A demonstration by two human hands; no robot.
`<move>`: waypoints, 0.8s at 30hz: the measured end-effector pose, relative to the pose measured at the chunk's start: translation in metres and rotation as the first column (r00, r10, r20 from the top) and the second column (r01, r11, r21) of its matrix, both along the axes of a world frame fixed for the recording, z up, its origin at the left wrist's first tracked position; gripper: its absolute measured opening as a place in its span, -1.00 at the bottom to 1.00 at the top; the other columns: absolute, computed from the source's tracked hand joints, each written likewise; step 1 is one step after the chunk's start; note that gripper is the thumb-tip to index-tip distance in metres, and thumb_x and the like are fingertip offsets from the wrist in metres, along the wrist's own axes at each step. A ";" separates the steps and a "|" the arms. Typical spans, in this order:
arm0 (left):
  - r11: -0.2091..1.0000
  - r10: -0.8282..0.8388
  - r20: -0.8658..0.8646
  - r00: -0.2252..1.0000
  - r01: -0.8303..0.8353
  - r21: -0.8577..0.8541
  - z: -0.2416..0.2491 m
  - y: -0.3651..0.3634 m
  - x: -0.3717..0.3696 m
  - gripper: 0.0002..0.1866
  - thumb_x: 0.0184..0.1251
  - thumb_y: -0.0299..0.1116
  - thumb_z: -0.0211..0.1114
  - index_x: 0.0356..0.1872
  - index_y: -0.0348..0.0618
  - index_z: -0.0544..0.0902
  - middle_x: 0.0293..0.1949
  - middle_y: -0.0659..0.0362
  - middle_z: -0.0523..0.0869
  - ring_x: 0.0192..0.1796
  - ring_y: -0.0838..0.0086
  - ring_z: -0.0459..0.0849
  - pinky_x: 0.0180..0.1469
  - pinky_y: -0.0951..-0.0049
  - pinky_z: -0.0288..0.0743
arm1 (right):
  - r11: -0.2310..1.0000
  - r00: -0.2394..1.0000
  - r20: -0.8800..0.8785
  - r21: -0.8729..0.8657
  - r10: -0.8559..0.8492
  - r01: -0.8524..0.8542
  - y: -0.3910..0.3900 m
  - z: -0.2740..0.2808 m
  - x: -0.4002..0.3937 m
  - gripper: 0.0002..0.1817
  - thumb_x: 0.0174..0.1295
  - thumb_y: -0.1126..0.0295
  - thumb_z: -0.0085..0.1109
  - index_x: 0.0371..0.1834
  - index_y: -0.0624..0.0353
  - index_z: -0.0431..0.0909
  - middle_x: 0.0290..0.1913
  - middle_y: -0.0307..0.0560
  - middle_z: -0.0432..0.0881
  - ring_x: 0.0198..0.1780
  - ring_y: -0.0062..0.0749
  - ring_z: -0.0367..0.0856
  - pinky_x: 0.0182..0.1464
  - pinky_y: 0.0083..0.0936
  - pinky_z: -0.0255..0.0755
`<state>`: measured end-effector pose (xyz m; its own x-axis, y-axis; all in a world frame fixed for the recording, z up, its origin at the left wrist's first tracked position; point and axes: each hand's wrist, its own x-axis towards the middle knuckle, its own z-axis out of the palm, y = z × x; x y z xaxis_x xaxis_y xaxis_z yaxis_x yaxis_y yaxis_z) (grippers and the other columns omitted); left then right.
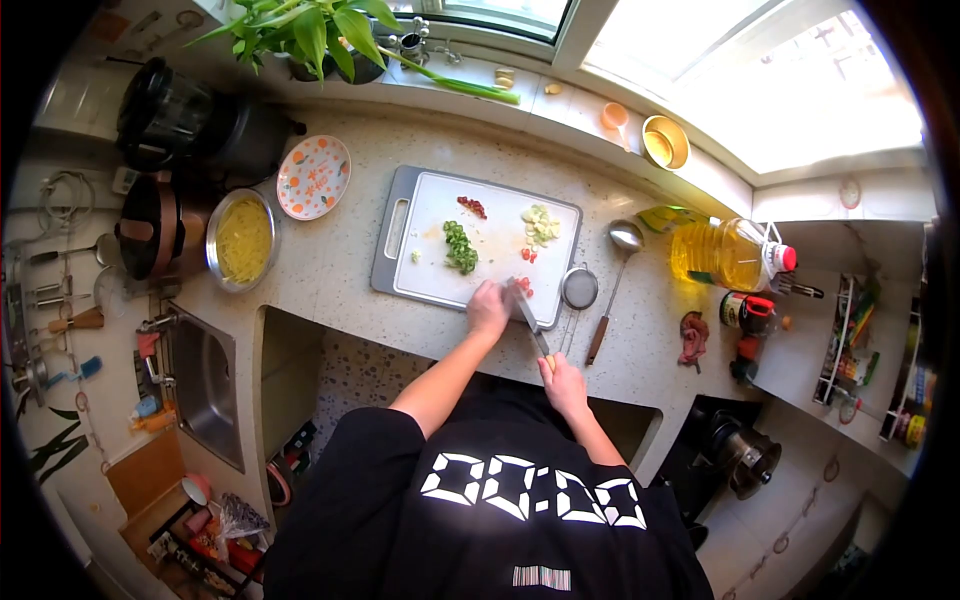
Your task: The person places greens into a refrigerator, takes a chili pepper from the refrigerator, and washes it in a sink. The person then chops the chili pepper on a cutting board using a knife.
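Note:
A white cutting board [425, 275] with a grey border lies on the counter. My right hand [563, 385] is closed around the handle of a kitchen knife [530, 323], whose blade angles up over the board's lower right part. Beside the blade, my left hand [488, 309] is closed, its bent fingertips pressed on a piece of red chili pepper that they mostly hide. Cut red pepper bits [526, 288] lie next to the blade. Also on the board are chopped green pieces [460, 248], pale chopped garlic [540, 227] and a small dark red pile [472, 207].
To the board's right lie a small strainer [579, 288] and a ladle [626, 237]. An oil bottle [725, 255] and a sauce bottle [745, 312] stand farther right. At left are a patterned plate [314, 178], a bowl of yellow shreds [242, 240] and a sink [205, 390].

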<state>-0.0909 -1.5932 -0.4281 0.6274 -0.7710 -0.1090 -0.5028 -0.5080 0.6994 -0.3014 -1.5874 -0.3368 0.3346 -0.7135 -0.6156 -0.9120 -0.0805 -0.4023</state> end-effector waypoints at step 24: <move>0.996 0.064 -0.009 0.998 -0.063 0.057 -0.005 0.000 -0.003 -0.82 0.29 -0.26 0.35 -0.43 -0.12 0.70 -0.31 0.03 0.69 -0.23 0.04 0.70 -0.16 0.08 0.59 | 0.997 0.970 0.231 -0.014 -0.073 0.079 -0.001 -0.005 -0.015 -0.51 0.51 -0.08 0.04 -0.21 0.21 0.45 -0.38 0.35 0.64 -0.26 0.37 0.63 -0.25 0.02 0.47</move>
<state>-0.0937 -1.5934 -0.4336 0.6736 -0.7219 -0.1584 -0.4610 -0.5779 0.6734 -0.3161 -1.5888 -0.3419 0.4097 -0.7555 -0.5113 -0.7988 -0.0265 -0.6010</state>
